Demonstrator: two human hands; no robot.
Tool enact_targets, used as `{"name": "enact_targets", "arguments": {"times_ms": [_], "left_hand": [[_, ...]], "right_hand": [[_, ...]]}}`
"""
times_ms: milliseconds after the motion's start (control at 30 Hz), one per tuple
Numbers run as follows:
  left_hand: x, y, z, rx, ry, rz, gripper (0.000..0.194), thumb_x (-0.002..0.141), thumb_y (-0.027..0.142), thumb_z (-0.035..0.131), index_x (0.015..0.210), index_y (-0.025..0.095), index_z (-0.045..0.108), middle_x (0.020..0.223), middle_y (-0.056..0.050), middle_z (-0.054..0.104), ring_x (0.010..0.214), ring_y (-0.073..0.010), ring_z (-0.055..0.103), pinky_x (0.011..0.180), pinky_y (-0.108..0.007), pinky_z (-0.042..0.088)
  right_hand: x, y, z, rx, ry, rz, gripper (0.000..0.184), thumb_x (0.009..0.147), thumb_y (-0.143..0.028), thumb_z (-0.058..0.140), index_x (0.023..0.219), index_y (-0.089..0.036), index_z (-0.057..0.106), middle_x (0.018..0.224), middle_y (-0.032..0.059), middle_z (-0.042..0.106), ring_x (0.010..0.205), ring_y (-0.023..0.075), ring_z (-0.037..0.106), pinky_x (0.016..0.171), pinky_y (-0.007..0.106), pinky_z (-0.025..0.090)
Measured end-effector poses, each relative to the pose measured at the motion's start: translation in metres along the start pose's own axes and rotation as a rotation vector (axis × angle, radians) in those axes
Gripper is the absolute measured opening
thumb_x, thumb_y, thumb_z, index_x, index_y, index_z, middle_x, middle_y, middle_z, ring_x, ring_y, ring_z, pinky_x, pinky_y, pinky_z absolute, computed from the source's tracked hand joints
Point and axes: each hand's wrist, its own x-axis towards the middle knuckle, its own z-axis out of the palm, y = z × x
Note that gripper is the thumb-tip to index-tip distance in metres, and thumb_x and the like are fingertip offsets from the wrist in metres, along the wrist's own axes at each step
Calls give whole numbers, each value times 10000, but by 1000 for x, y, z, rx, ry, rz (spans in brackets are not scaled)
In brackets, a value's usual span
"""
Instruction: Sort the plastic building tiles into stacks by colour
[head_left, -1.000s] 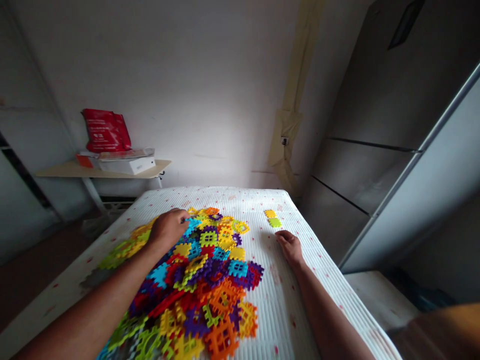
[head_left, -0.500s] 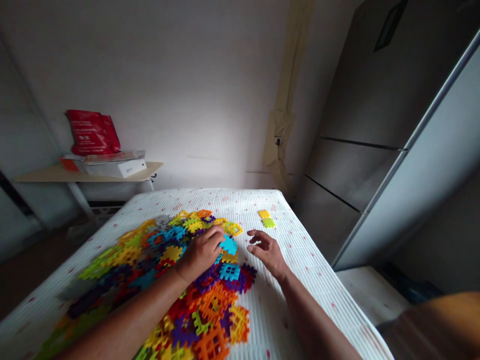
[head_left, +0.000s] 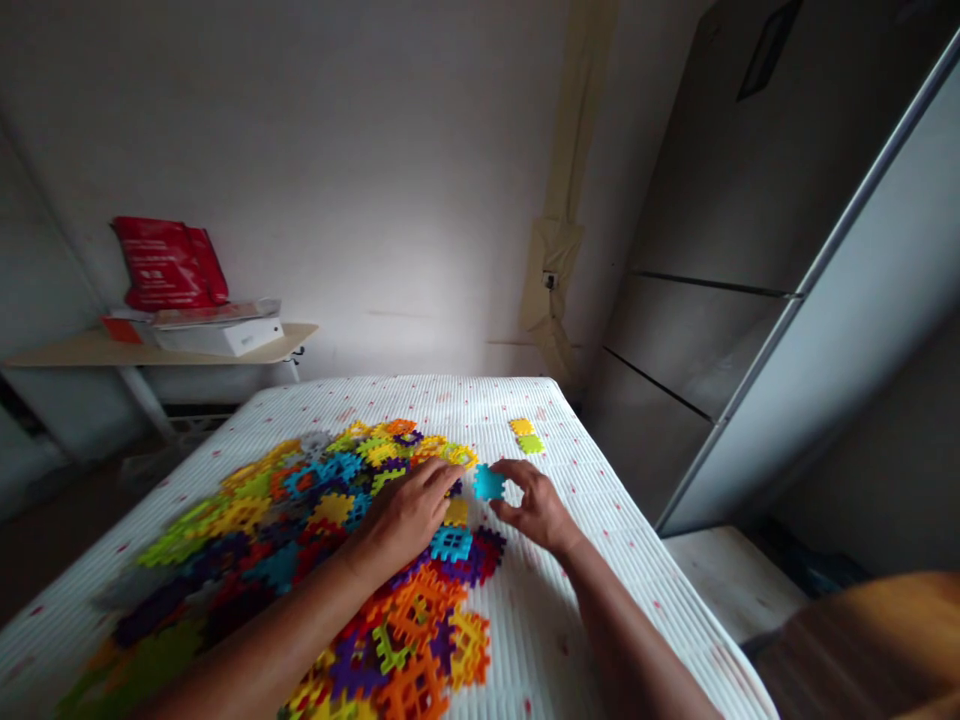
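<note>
A solid light-blue square building tile (head_left: 489,482) with notched edges is at the right side of the pile. My right hand (head_left: 538,505) has it between thumb and fingers at its right edge. My left hand (head_left: 412,505) is over the pile of colourful notched plastic tiles (head_left: 427,605), its fingers stretched toward the blue tile with a small gap between. Beneath the left fingertips lies a yellow tile (head_left: 456,513), and a blue window tile (head_left: 451,544) is close by. Beyond my right hand, a yellow tile (head_left: 522,427) and a lime-green tile (head_left: 530,444) lie edge to edge.
A white ribbed cloth with red specks covers the table (head_left: 600,600). At the back left, a side table (head_left: 67,350) bears a white box (head_left: 225,335) and a red bag (head_left: 169,265). A tall grey fridge (head_left: 675,330) stands right; an orange-brown shape (head_left: 885,630) is at lower right.
The light-blue tile has moved right, out of my left hand and into my right hand's fingers. My left fingers have loosened and straightened. The view has shifted slightly.
</note>
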Motion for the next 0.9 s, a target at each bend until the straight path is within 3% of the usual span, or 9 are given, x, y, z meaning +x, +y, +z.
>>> {"name": "enact_targets", "arguments": {"times_ms": [67,133,267,433,600,700,900], "left_hand": [[-4,0,-1,-1,-70,-27,323,766,72,493,1019,232,612,1033,-40,635,965,-181,599,868,-333,513],[-10,1,-1,-22,-171,-33,264,758,102,520,953,227,647,1025,-37,658,987,-191,594,897,-346,499],[-23,6,5,-79,-322,-33,380,750,109,524,1079,254,647,1198,-26,632,1123,-200,547,1002,-366,439],[-30,7,11,-94,-329,-31,371,814,158,462,1101,287,659,1218,-23,630,1112,-199,569,987,-356,456],[-33,5,14,-82,-358,-39,371,833,181,445,1123,286,652,1225,-35,628,1120,-212,569,977,-382,464],[-33,4,16,-90,-360,-52,374,839,178,434,1130,278,647,1240,-41,616,1138,-221,557,991,-399,450],[-30,9,12,-78,-393,-50,368,852,178,410,1118,278,644,1221,-36,621,1118,-211,565,985,-390,449]], "right_hand": [[-2,27,-16,-227,3,54,406,684,-168,604,1087,-210,625,1098,68,655,1010,222,586,916,364,440],[-4,53,-27,-307,12,124,408,651,-118,581,1049,-182,645,1071,91,670,1022,244,590,927,385,434],[-7,83,-30,-395,9,220,429,608,-42,530,995,-168,665,1115,104,663,1056,244,590,944,363,424],[-6,84,-24,-497,38,294,403,653,-22,491,977,-178,676,1250,84,589,1162,233,516,985,340,378],[-6,75,-21,-600,121,425,236,791,-183,516,986,-153,648,1048,123,648,996,253,572,865,353,420],[-6,70,-14,-669,152,504,275,793,-355,578,955,-138,629,966,151,637,936,295,558,786,391,414],[-2,72,-5,-719,111,520,247,802,-377,594,926,-165,618,968,115,623,962,264,524,763,339,371]]}}
